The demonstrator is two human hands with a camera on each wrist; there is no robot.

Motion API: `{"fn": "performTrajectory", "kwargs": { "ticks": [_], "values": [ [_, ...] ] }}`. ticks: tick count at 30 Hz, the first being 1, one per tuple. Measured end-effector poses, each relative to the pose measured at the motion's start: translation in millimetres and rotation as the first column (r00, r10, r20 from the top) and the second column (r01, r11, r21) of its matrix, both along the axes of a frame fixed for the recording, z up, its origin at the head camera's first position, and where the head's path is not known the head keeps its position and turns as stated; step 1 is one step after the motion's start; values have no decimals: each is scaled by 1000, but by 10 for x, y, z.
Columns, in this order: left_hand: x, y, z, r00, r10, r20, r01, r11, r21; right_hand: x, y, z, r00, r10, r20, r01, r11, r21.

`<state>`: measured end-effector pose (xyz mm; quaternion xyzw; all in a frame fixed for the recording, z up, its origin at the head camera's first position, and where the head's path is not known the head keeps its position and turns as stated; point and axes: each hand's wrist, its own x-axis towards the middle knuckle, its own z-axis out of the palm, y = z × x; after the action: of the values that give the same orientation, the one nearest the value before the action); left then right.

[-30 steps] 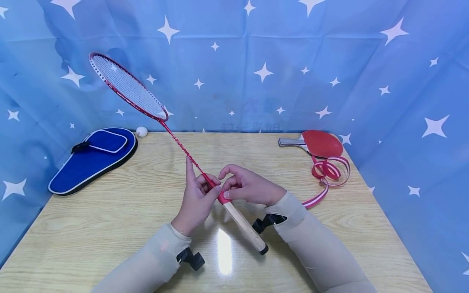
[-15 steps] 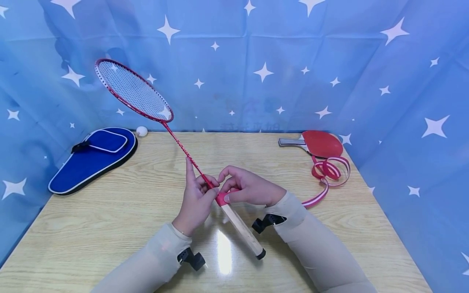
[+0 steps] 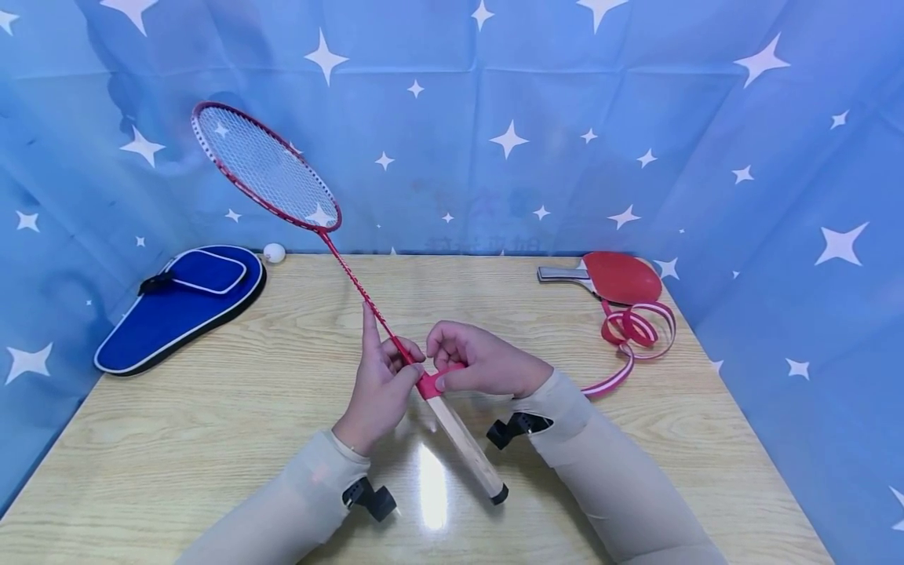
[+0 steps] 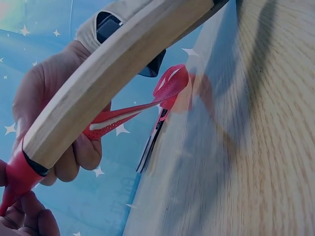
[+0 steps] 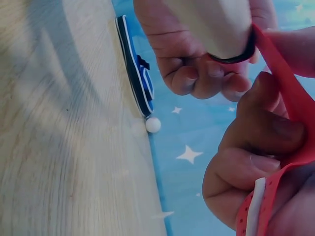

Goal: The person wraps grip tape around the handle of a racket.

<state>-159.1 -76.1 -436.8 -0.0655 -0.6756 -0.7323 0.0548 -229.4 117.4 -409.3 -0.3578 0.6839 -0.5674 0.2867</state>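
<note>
A red badminton racket [image 3: 346,268] slants over the table, head up at the left. Its bare wooden handle [image 3: 464,443] points down toward the front right. My left hand [image 3: 376,392] holds it at the shaft's lower end, index finger stretched along the shaft. Red grip tape [image 5: 290,86] with a white stripe covers the top of the handle. My right hand [image 3: 490,367] pinches this tape beside the handle, with the strip running through its curled fingers. In the left wrist view the tape's tail [image 4: 125,114] trails behind the right hand toward the table.
A red table tennis bat [image 3: 621,276] lies at the back right, with loose coils of the tape in front of it. A blue bat case [image 3: 176,314] and a white ball [image 3: 274,253] are at the back left. Starry blue cloth [image 3: 452,118] encloses the wooden table.
The racket has turned a little: its head has shifted right and the handle's end slightly left. My right fingers have curled in more, and more tape shows at the top of the handle.
</note>
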Motion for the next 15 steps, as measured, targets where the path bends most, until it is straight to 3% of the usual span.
{"fn": "performTrajectory", "kwargs": {
  "ticks": [15],
  "values": [
    [10,5,19,1000,4,-21,-5,998,-61,1,12,22,1000,-20,16,20,1000,-4]
  ]
}}
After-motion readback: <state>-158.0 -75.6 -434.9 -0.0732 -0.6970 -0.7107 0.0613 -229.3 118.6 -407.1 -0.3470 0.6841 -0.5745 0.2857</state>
